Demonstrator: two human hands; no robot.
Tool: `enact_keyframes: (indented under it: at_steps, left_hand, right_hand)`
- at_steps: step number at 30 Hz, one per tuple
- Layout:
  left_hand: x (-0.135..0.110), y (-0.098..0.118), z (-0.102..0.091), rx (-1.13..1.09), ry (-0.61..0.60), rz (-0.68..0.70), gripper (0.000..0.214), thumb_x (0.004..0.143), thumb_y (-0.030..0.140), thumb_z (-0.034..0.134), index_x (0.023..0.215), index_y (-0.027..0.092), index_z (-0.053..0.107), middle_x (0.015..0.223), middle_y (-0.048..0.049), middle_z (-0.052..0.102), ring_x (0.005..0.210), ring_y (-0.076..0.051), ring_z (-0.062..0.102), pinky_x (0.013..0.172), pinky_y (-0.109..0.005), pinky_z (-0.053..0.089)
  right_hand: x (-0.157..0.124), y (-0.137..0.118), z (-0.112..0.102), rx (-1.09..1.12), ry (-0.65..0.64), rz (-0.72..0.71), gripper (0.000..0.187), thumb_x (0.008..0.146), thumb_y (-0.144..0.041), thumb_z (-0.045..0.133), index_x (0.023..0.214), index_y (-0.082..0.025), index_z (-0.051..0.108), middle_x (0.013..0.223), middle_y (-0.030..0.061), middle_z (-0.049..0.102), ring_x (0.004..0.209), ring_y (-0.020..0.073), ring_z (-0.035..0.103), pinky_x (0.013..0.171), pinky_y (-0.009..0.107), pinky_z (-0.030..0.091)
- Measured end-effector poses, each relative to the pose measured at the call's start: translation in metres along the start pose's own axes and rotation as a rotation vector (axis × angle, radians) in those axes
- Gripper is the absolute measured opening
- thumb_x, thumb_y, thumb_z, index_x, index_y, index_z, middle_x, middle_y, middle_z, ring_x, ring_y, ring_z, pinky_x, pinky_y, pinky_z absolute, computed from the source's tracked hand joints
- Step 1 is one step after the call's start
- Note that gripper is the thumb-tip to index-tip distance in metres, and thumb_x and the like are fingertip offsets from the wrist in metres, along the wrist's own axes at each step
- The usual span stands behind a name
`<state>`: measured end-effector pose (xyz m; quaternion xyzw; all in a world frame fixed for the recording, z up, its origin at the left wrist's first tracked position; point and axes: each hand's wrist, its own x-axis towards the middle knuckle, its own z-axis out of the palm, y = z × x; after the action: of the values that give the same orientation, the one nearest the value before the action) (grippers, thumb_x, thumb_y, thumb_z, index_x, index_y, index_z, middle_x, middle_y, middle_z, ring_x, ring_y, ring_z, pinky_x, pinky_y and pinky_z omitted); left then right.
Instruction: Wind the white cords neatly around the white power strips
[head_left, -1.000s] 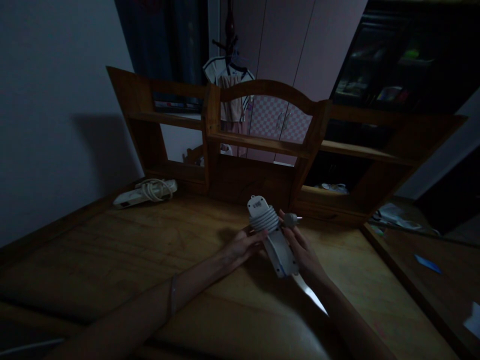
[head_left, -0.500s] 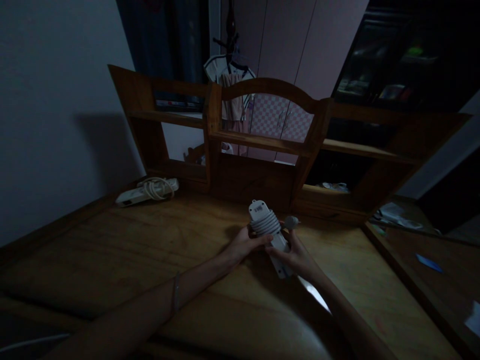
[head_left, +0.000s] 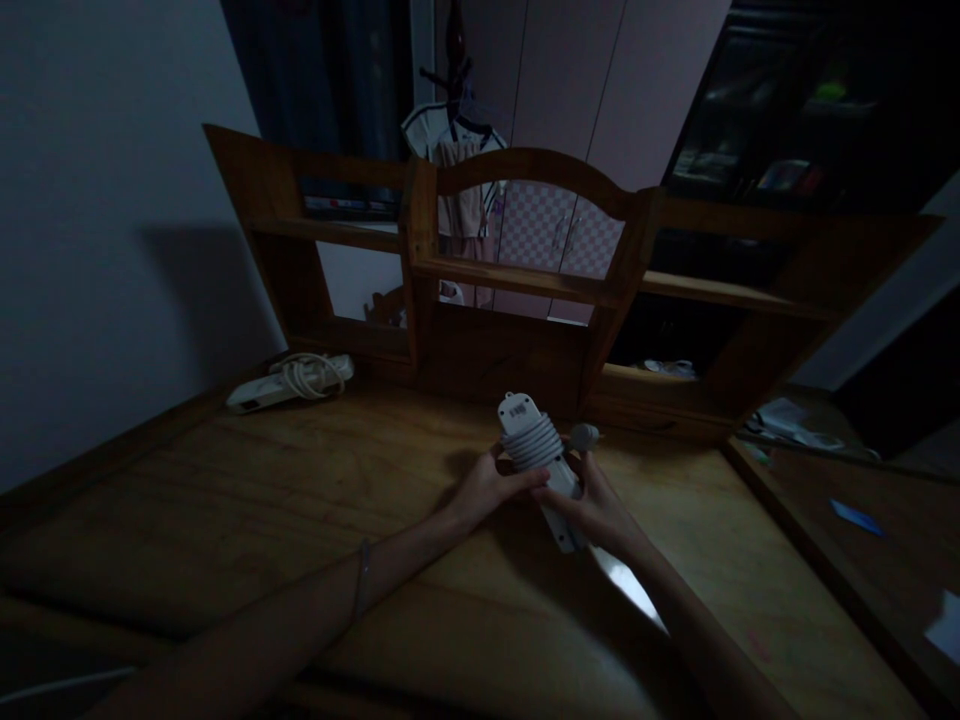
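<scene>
Two-handed, clamping a power strip (head_left: 534, 442) with left hand (head_left: 484, 492) and right hand (head_left: 601, 508) above a wooden surface (head_left: 300, 480); facing shelving (head_left: 517, 280), hanging clothes (head_left: 459, 180), a pink wardrobe (head_left: 562, 90).

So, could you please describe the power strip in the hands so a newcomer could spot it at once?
Find the shelf at the back of the wooden desk. In front of its middle, the left hand and right hand hold the power strip. Unlike the second strip by the wall, its cord is tightly coiled.

Dim, shadowy — glare on tabletop (head_left: 300, 490)
</scene>
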<state>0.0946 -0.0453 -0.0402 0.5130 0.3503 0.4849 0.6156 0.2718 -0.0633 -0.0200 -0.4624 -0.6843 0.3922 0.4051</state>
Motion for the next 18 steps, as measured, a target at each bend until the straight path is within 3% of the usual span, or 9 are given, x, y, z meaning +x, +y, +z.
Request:
enact_keyframes:
  at_steps: [7, 18]
  left_hand:
    - [0.0008, -0.0006, 0.0018, -0.076, -0.059, 0.045, 0.058, 0.067, 0.032, 0.080, 0.118, 0.014, 0.058, 0.120, -0.0144, 0.062, 0.109, -0.028, 0.060, 0.094, -0.039, 0.046]
    - [0.0029, -0.0040, -0.0012, -0.062, -0.060, 0.073, 0.052, 0.073, 0.032, 0.075, 0.119, 0.013, 0.058, 0.123, -0.0137, 0.061, 0.114, -0.027, 0.057, 0.098, -0.037, 0.043]
  right_hand:
    - [0.0000, 0.0027, -0.0020, 0.009, -0.025, -0.096, 0.065, 0.077, -0.032, 0.069, 0.131, -0.023, 0.034, 0.130, 0.0094, 0.051, 0.118, 0.0250, 0.051, 0.100, 0.040, 0.041]
    - [-0.0006, -0.0009, -0.0003, -0.082, -0.018, -0.165, 0.065, 0.078, -0.033, 0.069, 0.132, -0.023, 0.033, 0.129, 0.0084, 0.051, 0.119, 0.0246, 0.049, 0.101, 0.039, 0.039]
